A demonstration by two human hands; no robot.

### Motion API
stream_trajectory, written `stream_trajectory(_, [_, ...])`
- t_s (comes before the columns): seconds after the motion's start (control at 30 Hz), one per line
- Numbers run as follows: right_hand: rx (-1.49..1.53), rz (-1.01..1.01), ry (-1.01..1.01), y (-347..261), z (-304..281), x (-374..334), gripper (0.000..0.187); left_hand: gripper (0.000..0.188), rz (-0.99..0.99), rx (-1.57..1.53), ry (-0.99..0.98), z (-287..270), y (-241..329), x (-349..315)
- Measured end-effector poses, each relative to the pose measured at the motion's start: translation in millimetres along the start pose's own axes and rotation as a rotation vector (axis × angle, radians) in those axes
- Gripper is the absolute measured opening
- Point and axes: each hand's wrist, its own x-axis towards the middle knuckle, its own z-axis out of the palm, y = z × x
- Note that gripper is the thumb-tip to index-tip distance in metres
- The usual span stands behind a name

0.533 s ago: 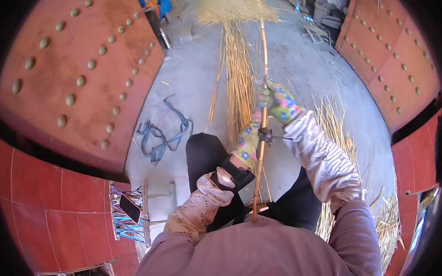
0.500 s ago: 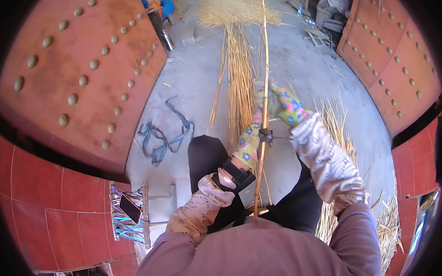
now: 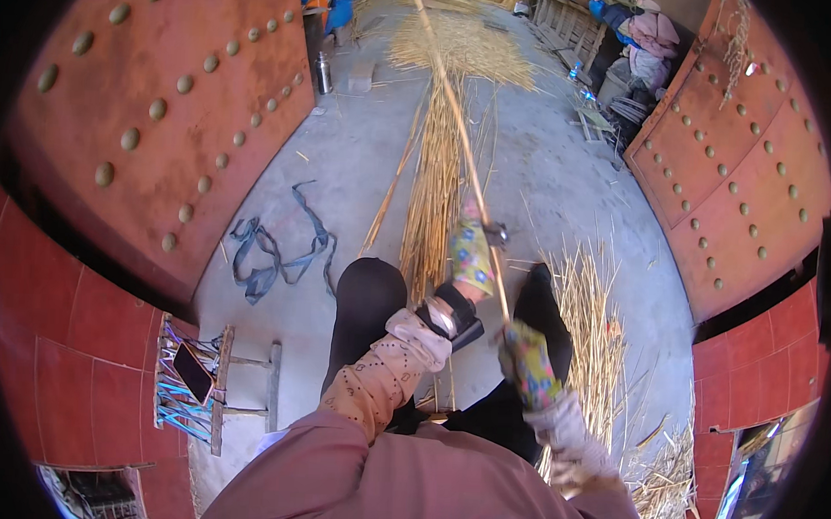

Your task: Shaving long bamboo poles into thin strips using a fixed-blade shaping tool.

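Observation:
A long reed stalk [image 3: 455, 110] slants from the far top down toward my lap. My left hand [image 3: 472, 254], in a flowered yellow-green glove, is closed beside the stalk around a small dark tool [image 3: 496, 233] that meets it. I cannot make out how the tool's parts sit against the stalk. Nearer my body, my right hand [image 3: 529, 360], in a matching glove, is closed on the stalk's lower end. Beyond my left knee lies a bundle of tan reed stalks [image 3: 434, 187] on the grey floor.
More reeds [image 3: 589, 330] lie right of my leg. A blue-grey strap [image 3: 267, 254] curls on the floor at left. A phone [image 3: 194, 373] rests on a corded stool [image 3: 219, 390]. Studded red doors [image 3: 164, 132] flank me; a steel flask [image 3: 324, 73] stands near the left one.
My right hand has come down and back toward my body, onto the stalk's lower end. The stalk's far end now leans left. My left hand remains at the stalk with the tool.

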Motion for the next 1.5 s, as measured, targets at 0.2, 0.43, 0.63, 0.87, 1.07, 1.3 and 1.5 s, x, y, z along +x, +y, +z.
stream_trajectory(0.2, [0.252, 0.113, -0.157, 97, -72, -167, 0.03, 0.038, 0.175, -0.03, 0.097, -39, 21, 32])
stream_trajectory(0.43, [-0.019, 0.27, -0.069, 0, -46, -101, 0.042, 0.041, 0.038, -0.184, 0.006, -27, -42, 13])
stream_trajectory(0.63, [0.282, -0.056, -0.159, -1, 1, 30, 0.014, 0.042, 0.037, 0.091, 0.122, -27, -38, 1])
stream_trajectory(0.87, [0.545, 0.385, -0.228, 90, -69, -151, 0.033, 0.04, 0.02, -0.118, 0.118, -86, 4, 79])
stream_trajectory(1.07, [0.243, 0.361, -0.133, 30, -28, -119, 0.045, 0.038, -0.258, -0.206, 0.153, -81, -57, 33])
stream_trajectory(1.3, [0.41, 0.172, -0.241, 15, 11, 1, 0.02, 0.039, -0.008, 0.07, 0.229, -74, -53, 18])
stream_trajectory(1.5, [0.541, 0.556, -0.307, 80, -62, -163, 0.018, 0.04, 0.0, -0.109, 0.181, -142, -41, 104])
